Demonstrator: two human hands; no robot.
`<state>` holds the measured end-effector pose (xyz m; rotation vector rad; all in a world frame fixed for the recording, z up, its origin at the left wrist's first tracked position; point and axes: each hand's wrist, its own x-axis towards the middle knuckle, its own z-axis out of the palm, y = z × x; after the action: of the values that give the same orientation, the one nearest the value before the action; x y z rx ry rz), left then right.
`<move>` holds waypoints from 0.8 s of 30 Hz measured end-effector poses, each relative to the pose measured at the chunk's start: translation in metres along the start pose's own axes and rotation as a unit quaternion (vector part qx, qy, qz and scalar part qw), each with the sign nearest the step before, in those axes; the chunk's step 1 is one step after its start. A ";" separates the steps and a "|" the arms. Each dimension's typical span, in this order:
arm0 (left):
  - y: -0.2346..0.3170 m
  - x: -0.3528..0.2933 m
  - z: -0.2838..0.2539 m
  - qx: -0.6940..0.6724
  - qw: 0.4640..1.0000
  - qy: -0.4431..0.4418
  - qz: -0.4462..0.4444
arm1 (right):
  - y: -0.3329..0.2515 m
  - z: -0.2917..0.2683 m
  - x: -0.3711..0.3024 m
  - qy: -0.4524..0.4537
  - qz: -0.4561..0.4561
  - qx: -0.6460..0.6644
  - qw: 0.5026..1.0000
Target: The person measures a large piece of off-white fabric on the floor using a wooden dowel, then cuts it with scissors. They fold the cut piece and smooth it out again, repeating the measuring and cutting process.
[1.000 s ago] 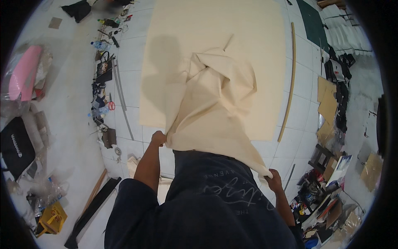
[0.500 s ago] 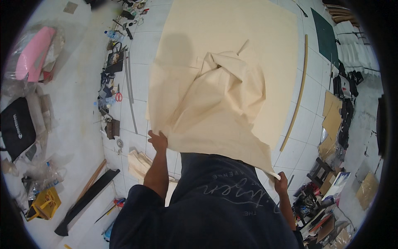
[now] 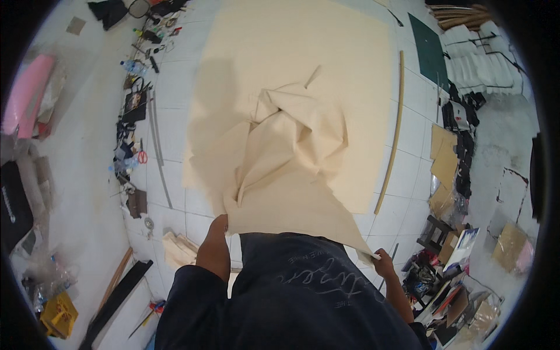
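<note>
A beige sheet of fabric (image 3: 286, 201) hangs before my body, its near edge raised at my waist. My left hand (image 3: 220, 226) is closed on its near left corner, the fingers mostly hidden. At the near right corner my right hand (image 3: 383, 263) pinches the fabric, and the edge between them is pulled fairly straight. Farther off, the sheet lies bunched in folds, with a small flap sticking up. Under it a large, flat beige fabric (image 3: 309, 35) is spread over the tiled floor; I cannot tell whether the two are joined.
A long tan strip (image 3: 398, 134) lies right of the fabric, a grey strip (image 3: 158, 149) left of it. Red-handled scissors (image 3: 142, 156) lie among clutter. Folded beige cloth (image 3: 180, 251) sits near my left arm. Cardboard (image 3: 443, 166) and a dark green mat (image 3: 429, 49) line the right.
Both hands have drawn the fabric's near edge closer to my body. My left hand has turned, its fingers now mostly out of sight. The view has shifted somewhat to the right.
</note>
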<state>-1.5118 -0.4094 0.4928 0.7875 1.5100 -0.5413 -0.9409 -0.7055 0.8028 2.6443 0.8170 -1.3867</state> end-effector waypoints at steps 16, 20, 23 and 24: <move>-0.060 -0.149 -0.109 -0.531 0.802 0.263 0.077 | 0.031 0.037 0.051 0.072 0.067 0.165 0.981; -0.135 -0.187 -0.070 -0.490 0.842 0.205 0.095 | 0.041 0.050 0.063 -0.051 0.074 0.043 0.995; -0.120 -0.201 -0.068 -0.740 0.656 0.150 -0.008 | 0.023 0.029 0.058 -0.160 -0.005 -0.138 0.977; -0.072 -0.203 -0.058 -0.723 0.680 0.122 -0.004 | 0.035 0.022 0.071 -0.160 0.031 -0.167 0.972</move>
<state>-1.6086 -0.4458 0.6907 -0.4498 1.6181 0.8261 -0.9085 -0.7115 0.7274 2.1091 0.8326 -1.4565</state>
